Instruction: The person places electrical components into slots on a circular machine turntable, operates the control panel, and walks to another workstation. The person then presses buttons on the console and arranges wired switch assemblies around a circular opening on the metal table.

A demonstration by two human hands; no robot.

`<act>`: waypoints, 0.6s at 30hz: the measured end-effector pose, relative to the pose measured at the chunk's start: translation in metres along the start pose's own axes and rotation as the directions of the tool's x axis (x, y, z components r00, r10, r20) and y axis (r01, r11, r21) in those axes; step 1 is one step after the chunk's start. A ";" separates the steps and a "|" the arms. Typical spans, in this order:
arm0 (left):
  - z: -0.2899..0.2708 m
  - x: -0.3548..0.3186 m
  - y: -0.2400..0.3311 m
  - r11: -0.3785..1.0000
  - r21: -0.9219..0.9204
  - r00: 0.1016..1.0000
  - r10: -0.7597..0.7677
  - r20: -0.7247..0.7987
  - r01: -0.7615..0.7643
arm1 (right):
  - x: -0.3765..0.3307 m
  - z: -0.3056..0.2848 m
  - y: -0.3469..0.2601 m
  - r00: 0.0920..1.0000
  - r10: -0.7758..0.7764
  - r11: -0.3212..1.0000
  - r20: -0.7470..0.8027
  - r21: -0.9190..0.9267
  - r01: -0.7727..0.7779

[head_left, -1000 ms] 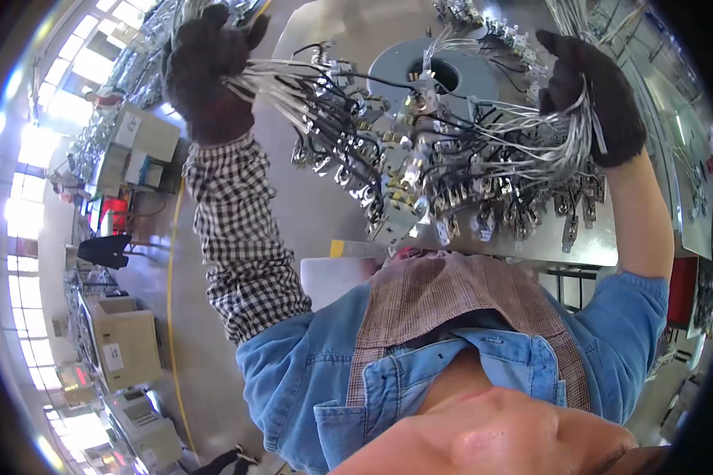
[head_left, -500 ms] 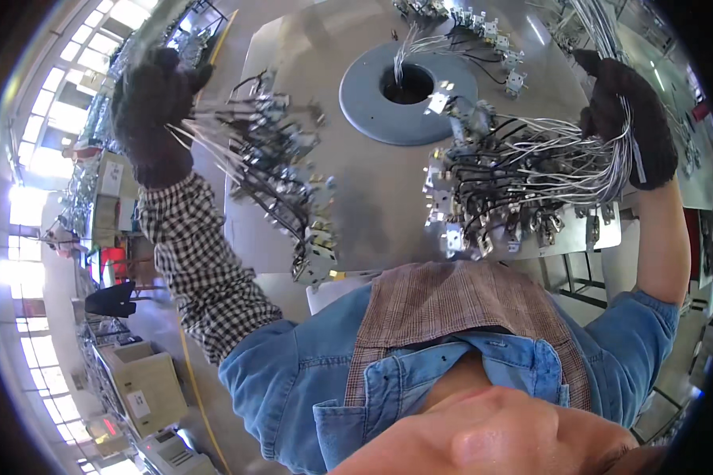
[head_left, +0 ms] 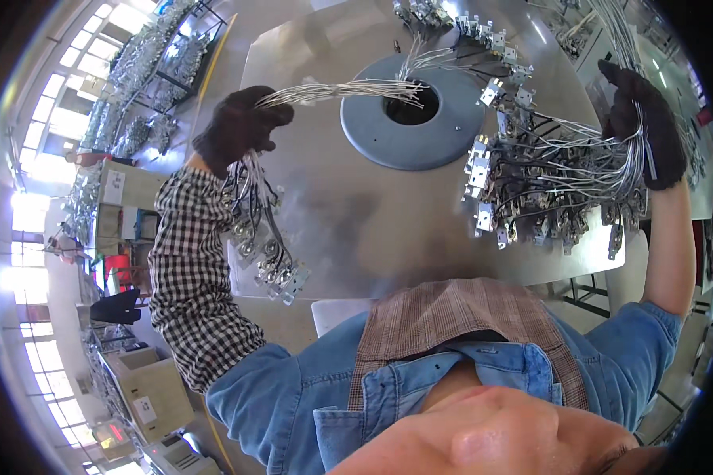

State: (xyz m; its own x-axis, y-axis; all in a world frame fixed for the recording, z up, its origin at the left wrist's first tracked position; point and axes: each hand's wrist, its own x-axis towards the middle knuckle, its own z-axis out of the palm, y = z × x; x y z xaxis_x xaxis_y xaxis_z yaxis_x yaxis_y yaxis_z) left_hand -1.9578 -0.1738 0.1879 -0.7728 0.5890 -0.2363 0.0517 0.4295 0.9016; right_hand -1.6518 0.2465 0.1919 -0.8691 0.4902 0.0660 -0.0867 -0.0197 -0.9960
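Observation:
My left hand (head_left: 242,127), in a dark glove, is closed round a bundle of thin grey-white wires (head_left: 341,89). Their loose ends reach right, over the hole of a blue-grey disc (head_left: 364,134). Metal fittings (head_left: 281,273) on the same bundle dangle below that hand, near the table's left edge. At the right, my gloved right hand (head_left: 653,131) grips a thicker wire bundle (head_left: 562,158). Its many metal brackets (head_left: 479,170) and black leads spread leftward over the table, while its wires also rise past the hand toward the far right.
The disc is set in a metal-topped table (head_left: 356,214). Beyond it, another wire bundle with metal fittings (head_left: 491,39) lies at the far edge. Racks of wire bundles (head_left: 158,87) and beige cabinets (head_left: 146,396) line the left side. A black stool (head_left: 115,305) stands there too.
My left hand has moved right and down, bringing its wire ends over the disc; its fittings now hang down instead of spreading right. My right hand's bundle has shifted slightly right.

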 end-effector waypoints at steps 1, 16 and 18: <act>-0.003 0.012 -0.002 0.997 -0.079 0.992 -0.013 0.123 0.023 | -0.001 -0.001 0.000 0.999 -0.019 1.000 0.034 0.023 0.018; 0.113 0.145 -0.018 -0.019 0.884 0.872 -0.173 0.457 -0.467 | -0.003 0.023 -0.015 0.981 -0.129 0.986 0.147 0.125 0.111; 0.125 0.145 -0.011 0.015 0.878 0.857 -0.213 0.470 -0.478 | 0.008 0.018 -0.021 0.938 -0.159 0.984 0.307 0.122 0.127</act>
State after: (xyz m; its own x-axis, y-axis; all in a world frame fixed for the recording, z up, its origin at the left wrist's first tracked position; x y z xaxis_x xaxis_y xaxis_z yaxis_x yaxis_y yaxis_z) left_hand -1.9914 -0.0080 0.0991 -0.3757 0.7350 -0.5645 0.9258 0.3258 -0.1918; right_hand -1.6657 0.2355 0.2143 -0.9512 0.1953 0.2390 -0.2555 -0.0634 -0.9647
